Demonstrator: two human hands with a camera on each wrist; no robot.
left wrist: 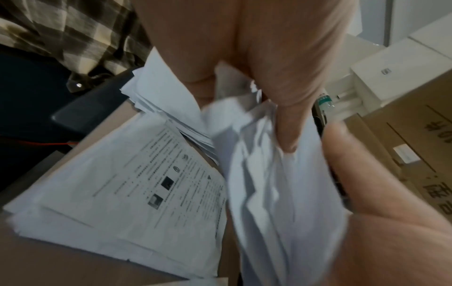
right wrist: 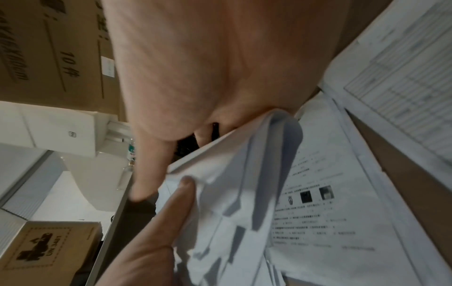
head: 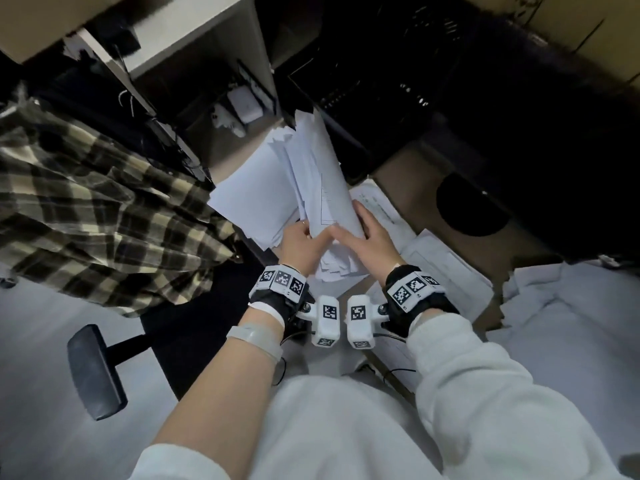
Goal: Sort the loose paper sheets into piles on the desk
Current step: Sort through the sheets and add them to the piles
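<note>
While both hands close around it, the bundle of sheets point(head: 317, 174) stands lifted off the counter point(head: 408, 188), fanning toward twelve o'clock. The left hand point(head: 301, 242) grips its lower edge from nine o'clock with curled fingers; the right hand point(head: 367, 237) clasps it from three o'clock, thumb pressing the paper. Just under the bundle lies a printed pile point(left wrist: 137, 185); another pile point(head: 252, 199) sits at ten o'clock. A plaid shirt point(head: 86, 209) hangs at nine o'clock, cardboard boxes point(right wrist: 49, 52) beyond.
</note>
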